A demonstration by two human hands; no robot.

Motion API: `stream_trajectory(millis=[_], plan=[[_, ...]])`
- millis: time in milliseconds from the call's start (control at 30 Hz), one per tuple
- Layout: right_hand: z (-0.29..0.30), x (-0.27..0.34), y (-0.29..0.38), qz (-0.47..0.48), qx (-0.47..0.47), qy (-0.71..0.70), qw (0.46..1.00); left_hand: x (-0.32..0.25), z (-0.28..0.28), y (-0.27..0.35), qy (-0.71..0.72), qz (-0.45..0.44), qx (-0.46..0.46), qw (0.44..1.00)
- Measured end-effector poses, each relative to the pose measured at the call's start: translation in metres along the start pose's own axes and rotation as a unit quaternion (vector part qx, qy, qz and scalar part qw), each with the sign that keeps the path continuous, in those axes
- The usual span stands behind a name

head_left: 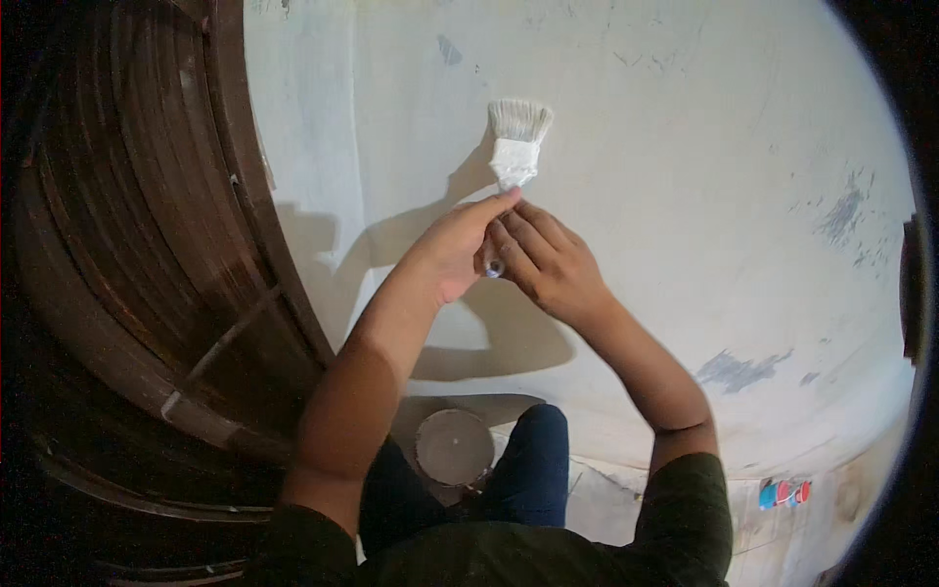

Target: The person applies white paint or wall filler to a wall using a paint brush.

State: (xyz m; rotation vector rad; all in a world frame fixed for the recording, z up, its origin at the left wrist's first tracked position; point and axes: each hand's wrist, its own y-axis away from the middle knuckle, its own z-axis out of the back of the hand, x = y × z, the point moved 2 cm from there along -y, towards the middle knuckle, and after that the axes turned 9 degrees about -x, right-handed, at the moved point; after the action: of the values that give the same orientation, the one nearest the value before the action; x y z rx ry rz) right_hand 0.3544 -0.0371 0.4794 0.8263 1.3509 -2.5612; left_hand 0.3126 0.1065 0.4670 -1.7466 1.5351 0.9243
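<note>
A flat paintbrush (515, 161) points up the white wall (660, 183), its ferrule and bristles coated in white paint. Both of my hands are around its handle. My left hand (462, 238) has its thumb along the neck just below the ferrule. From the other side, the fingers of my right hand (554, 253) wrap the handle, whose rounded end shows between the palms. The splayed bristles appear to meet the wall. Low between my knees stands a round container (455, 444) with pale grey-looking contents.
Dark wooden panelling with a frame (257, 220) borders the wall at left. Grey bare patches (741, 370) mark the wall's right side. On the floor at lower right are small blue and red containers (783, 494). My legs (539, 469) flank the round container.
</note>
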Motion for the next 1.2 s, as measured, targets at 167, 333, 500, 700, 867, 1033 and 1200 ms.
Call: stream_trajectory(millis=[167,333,500,700,867,1033,1200], plan=[[0.007,0.029,0.025,-0.137,-0.014,-0.051,0.989,0.009,-0.002,0.001,-0.075,-0.027,0.022,0.997],[0.021,0.089,0.114,-0.331,-0.199,-0.095,0.917,0.006,-0.022,0.041,-0.099,-0.087,-0.037,0.991],[-0.001,0.120,0.217,-0.545,-0.183,-0.109,0.811,-0.046,-0.022,0.038,-0.048,-0.162,-0.163,0.972],[-0.017,0.150,0.301,-0.553,0.002,-0.128,0.823,-0.107,-0.011,0.017,-0.190,-0.278,-0.239,0.911],[-0.026,0.168,0.327,-0.589,0.057,-0.137,0.794,-0.112,0.001,-0.002,-0.241,-0.254,-0.274,0.896],[-0.041,0.190,0.354,-0.558,0.068,-0.100,0.821,-0.093,0.006,0.030,-0.212,-0.197,-0.286,0.913],[-0.053,0.223,0.387,-0.557,0.103,-0.126,0.815,-0.120,0.013,0.016,-0.186,-0.288,-0.278,0.897]])
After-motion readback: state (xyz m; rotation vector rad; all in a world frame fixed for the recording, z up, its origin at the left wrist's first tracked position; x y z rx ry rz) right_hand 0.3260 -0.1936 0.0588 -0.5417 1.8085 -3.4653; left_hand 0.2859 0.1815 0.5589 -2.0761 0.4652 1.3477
